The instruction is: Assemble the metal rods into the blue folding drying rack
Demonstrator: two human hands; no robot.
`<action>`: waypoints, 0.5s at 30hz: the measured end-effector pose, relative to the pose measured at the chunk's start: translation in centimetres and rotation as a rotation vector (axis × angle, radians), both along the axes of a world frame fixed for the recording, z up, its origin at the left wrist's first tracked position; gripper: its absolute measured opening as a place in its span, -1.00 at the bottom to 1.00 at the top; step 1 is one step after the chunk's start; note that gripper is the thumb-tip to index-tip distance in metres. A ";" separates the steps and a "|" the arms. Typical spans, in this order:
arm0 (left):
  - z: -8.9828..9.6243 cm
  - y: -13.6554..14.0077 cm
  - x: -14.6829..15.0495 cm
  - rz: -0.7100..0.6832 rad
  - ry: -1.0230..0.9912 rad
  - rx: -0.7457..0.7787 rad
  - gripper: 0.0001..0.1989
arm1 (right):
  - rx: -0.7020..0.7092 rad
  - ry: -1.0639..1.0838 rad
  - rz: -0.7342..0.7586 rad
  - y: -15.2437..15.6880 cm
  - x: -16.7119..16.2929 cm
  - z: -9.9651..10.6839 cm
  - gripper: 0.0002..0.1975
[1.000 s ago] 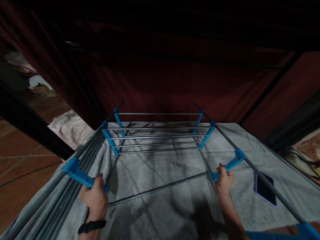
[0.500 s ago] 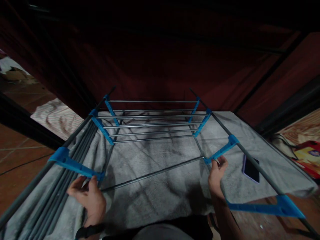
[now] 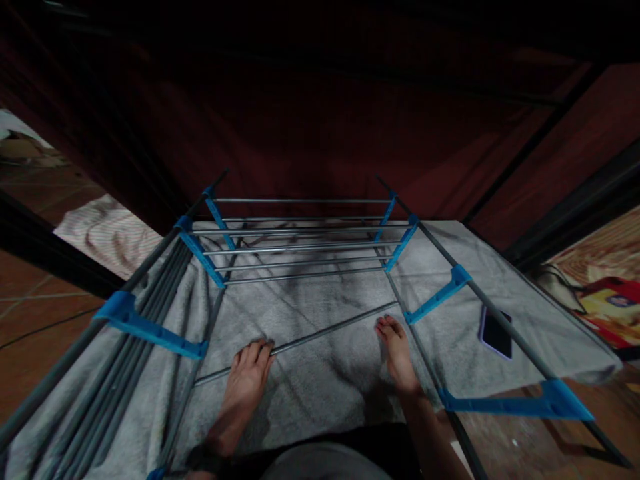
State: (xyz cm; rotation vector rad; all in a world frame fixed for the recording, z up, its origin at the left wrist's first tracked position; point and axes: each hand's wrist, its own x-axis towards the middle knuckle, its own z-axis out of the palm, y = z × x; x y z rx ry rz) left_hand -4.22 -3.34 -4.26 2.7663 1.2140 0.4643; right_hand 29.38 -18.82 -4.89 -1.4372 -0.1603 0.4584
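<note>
A loose grey metal rod [image 3: 330, 331] lies slanted across the grey blanket, between the two sides of a rack frame with blue plastic brackets. My left hand [image 3: 249, 369] is closed over this rod left of its middle. Just below the rod's right end hovers my right hand [image 3: 396, 343], fingers loosely bent with nothing visible in them. To its right is a blue bracket [image 3: 436, 299] on the right side tubes. Another blue bracket [image 3: 155, 331] joins the left side tubes, left of my left hand. Several rods [image 3: 300, 249] span the far brackets.
Several more grey tubes [image 3: 135, 357] lie bundled along the left on the blanket [image 3: 320, 393]. A phone [image 3: 497, 333] rests on the blanket at right, beyond the side tube. A dark red panel [image 3: 310, 133] stands behind the rack. A red-and-yellow package [image 3: 613, 310] sits far right.
Both hands have left the blue brackets and moved inward. My left hand has taken hold of the rod, whose right end now sits apart from the right bracket.
</note>
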 end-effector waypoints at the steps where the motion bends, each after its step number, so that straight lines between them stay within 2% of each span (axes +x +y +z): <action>1: 0.0 0.0 -0.1 -0.028 0.016 -0.009 -0.59 | 0.022 0.063 0.009 0.1 0.0 0.3 -0.52; 3: -0.2 0.0 -0.6 -0.070 0.017 -0.024 -0.56 | 0.053 0.150 0.047 0.1 -0.2 1.0 -0.53; 10: -2.6 -0.3 -2.2 -0.107 -0.047 -0.070 -0.52 | 0.118 0.237 0.231 0.2 -0.8 2.3 -0.68; 12: -2.3 -0.8 -2.1 -0.130 -0.047 -0.096 -0.50 | 0.149 0.294 0.263 -0.3 -0.9 2.2 -0.69; 15: -0.4 -2.0 -1.4 -0.155 -0.034 -0.162 -0.47 | 0.145 0.333 0.266 -1.7 -0.5 1.6 -0.70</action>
